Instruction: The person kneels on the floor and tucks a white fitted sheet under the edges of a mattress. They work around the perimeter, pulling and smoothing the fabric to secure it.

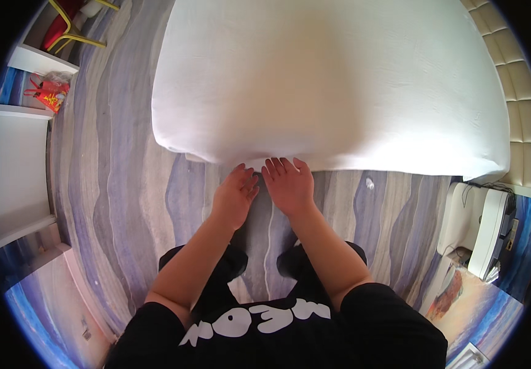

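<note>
A bed covered with a smooth white sheet [413, 92] takes up the upper middle of the head view. Both hands are at its near edge, close together. My left hand [235, 195] has its fingers loosely bent and apart, just short of the sheet's edge, with nothing visible in it. Beside it, my right hand [290, 186] is spread, its fingertips at the hem of the sheet; whether they touch the cloth I cannot tell. Slight creases show in the sheet around the fingers.
A padded beige headboard [520, 104] borders the bed at right, with a white nightstand [485, 230] below it. Small white scrap [370, 182] lies on the wavy-patterned carpet [124, 184]. Left are a red bag [50, 92], white furniture [16, 160] and a yellow-framed chair [62, 27].
</note>
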Demonstrator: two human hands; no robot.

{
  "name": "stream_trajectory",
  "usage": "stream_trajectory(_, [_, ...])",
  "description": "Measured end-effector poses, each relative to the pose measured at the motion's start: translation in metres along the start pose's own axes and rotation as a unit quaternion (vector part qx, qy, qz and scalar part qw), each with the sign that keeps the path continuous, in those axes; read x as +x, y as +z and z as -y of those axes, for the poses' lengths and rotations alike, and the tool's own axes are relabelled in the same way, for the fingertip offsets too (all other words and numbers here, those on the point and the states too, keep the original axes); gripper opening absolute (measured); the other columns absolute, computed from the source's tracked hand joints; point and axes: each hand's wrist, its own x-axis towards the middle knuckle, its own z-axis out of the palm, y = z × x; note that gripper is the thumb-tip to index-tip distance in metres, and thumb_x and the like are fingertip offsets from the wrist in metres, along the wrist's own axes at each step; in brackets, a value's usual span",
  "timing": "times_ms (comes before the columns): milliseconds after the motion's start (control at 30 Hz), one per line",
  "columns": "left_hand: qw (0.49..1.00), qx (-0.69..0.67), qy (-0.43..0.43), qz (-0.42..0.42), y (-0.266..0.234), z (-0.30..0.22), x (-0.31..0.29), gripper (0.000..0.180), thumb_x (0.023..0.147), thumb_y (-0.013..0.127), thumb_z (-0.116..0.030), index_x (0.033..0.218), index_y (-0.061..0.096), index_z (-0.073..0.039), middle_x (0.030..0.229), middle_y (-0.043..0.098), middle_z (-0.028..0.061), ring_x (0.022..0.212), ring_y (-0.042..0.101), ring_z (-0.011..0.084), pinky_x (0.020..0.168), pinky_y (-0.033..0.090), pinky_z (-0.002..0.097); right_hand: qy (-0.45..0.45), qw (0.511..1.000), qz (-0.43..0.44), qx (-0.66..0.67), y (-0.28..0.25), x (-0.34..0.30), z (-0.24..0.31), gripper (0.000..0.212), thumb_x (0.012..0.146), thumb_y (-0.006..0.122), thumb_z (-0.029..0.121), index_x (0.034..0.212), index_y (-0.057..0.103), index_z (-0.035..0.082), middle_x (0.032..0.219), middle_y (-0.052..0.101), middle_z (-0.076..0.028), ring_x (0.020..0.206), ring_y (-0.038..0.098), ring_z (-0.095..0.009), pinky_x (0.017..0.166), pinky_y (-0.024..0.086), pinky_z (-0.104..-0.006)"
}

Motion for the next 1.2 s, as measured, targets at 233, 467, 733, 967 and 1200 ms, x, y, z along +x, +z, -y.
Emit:
stream_trajectory(233, [0.993,-0.115,0.024,-0.016,-0.005,-0.008,0.103,0.026,0.093,0.047,-0.022,0.113,0.053,-0.006,0.115,0.053,0.0073,0.113,0.046,0.0233,0.102,0.033,0.0407,0.007,0.998,0.016,-0.066,-0.016,0.061,0.015,0.019,0.082,0.052,0.013,0.099,0.054,0.006,0.102,0.056,-0.007,0.099,0.052,-0.024,0.093,0.044,-0.0389])
stream_trajectory(467, [0.985,-0.148,0.072,-0.049,-0.002,-0.001,0.100,0.026,0.092,0.042,-0.022,0.104,0.056,-0.004,0.111,0.055,0.0091,0.101,0.052,0.0233,0.085,0.044,0.0377,-0.041,0.998,-0.003,-0.050,-0.029,0.076,0.004,0.025,0.076,0.049,0.001,0.100,0.055,0.006,0.104,0.057,-0.007,0.101,0.053,-0.023,0.090,0.044,-0.0370])
stream_trajectory(733, [0.950,-0.301,0.056,0.058,-0.006,-0.009,0.110,0.035,0.094,0.042,-0.026,0.117,0.052,-0.002,0.117,0.053,0.0148,0.112,0.051,0.0296,0.101,0.041,0.0453,-0.020,0.988,0.106,-0.115,-0.043,0.104,0.008,0.054,0.062,0.043,-0.014,0.111,0.056,0.005,0.114,0.058,-0.007,0.115,0.050,-0.026,0.105,0.039,-0.0419])
stream_trajectory(967, [0.947,-0.269,0.080,0.155,-0.007,-0.024,0.116,0.035,0.096,0.043,-0.030,0.122,0.052,-0.009,0.127,0.052,0.0099,0.116,0.050,0.0275,0.098,0.042,0.0441,-0.042,0.964,0.200,-0.170,-0.039,0.112,0.024,0.063,0.060,0.042,-0.017,0.118,0.053,0.006,0.121,0.055,-0.009,0.120,0.048,-0.028,0.111,0.034,-0.0445])
stream_trajectory(1200, [0.953,-0.279,0.045,0.111,-0.012,-0.027,0.123,0.040,0.096,0.043,-0.034,0.126,0.050,-0.009,0.126,0.053,0.0100,0.115,0.050,0.0268,0.101,0.040,0.0449,-0.032,0.966,0.166,-0.194,-0.042,0.116,0.016,0.061,0.064,0.042,-0.017,0.119,0.053,0.007,0.122,0.055,-0.008,0.122,0.047,-0.028,0.110,0.035,-0.0461])
